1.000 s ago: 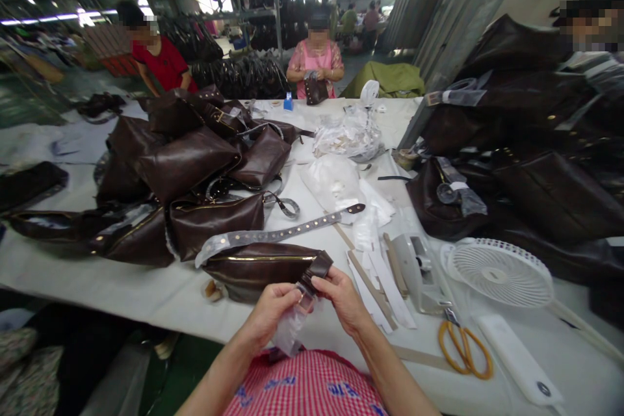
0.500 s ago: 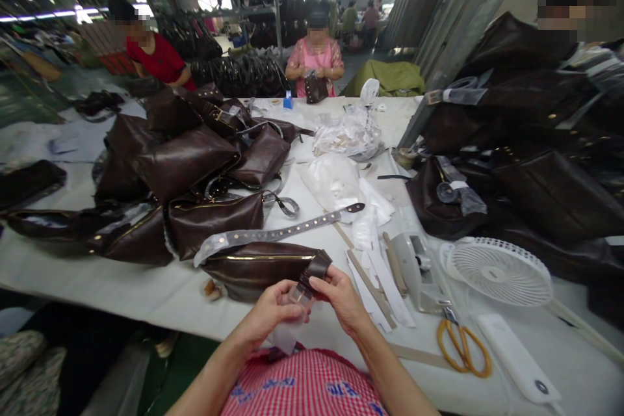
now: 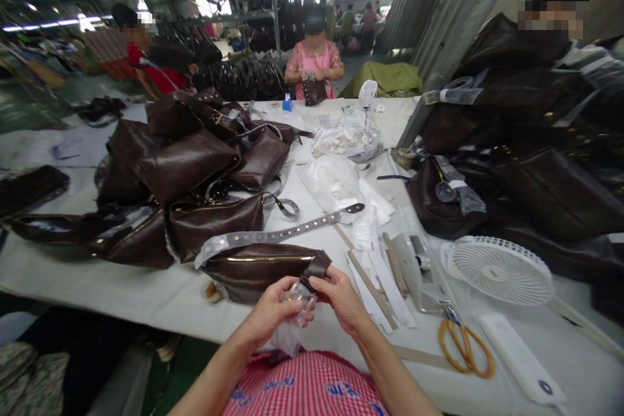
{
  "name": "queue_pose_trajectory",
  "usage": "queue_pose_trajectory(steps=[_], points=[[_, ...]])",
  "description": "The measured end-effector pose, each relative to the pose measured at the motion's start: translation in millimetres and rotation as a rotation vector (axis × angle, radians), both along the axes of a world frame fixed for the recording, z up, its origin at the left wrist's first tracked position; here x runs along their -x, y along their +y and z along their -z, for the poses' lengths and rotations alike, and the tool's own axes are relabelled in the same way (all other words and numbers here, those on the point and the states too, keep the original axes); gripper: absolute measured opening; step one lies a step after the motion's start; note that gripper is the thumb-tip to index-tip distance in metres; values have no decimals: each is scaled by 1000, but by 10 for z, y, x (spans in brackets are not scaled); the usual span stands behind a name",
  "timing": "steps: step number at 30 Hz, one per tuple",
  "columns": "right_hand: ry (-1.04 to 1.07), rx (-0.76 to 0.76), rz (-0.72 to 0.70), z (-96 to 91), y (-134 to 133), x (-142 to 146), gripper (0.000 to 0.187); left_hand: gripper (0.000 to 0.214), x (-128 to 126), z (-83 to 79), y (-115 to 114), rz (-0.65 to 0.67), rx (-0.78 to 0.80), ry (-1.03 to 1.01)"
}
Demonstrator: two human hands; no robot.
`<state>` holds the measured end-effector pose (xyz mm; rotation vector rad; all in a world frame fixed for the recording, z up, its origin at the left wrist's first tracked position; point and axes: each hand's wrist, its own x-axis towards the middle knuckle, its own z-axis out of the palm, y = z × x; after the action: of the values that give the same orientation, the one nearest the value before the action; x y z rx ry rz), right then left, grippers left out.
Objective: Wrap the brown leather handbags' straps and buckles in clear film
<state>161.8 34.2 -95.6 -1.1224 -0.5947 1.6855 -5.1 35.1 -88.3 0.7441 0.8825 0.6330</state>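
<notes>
Close to the table's front edge, my left hand (image 3: 275,312) is closed on crinkled clear plastic wrap (image 3: 291,331) that bunches around the buckle end of a strap. My right hand (image 3: 344,299) pinches the dark brown leather strap (image 3: 318,266) just beside it. The buckle itself is mostly hidden by the plastic and my fingers. Right behind my hands lies a brown leather bag (image 3: 258,273) with a gold zipper. A studded strap (image 3: 287,227), partly wrapped in plastic, stretches across behind that bag's top.
Brown bags (image 3: 188,156) are heaped at left, and more bags (image 3: 536,188) at right. A white fan (image 3: 500,270), orange-handled scissors (image 3: 465,344), a tape dispenser (image 3: 422,273) and paper strips (image 3: 375,292) lie right of my hands. A co-worker in pink (image 3: 314,68) sits opposite.
The plastic has bunched up over the buckle under my left hand, where the buckle showed before. My right hand keeps its hold. The person in red has shifted, with a dark bag before them.
</notes>
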Motion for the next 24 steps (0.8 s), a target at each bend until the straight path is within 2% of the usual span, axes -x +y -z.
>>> queue_pose_trajectory(steps=[14,19,24], points=[[41,14,-9,-41,18,1,30,60,-25,-40,60,-8,-74,43],[43,-20,2,-23,19,10,29,42,15,-6,30,-59,-54,76],[40,-32,-18,-26,23,26,34,35,0,42,3,-208,-99,197]])
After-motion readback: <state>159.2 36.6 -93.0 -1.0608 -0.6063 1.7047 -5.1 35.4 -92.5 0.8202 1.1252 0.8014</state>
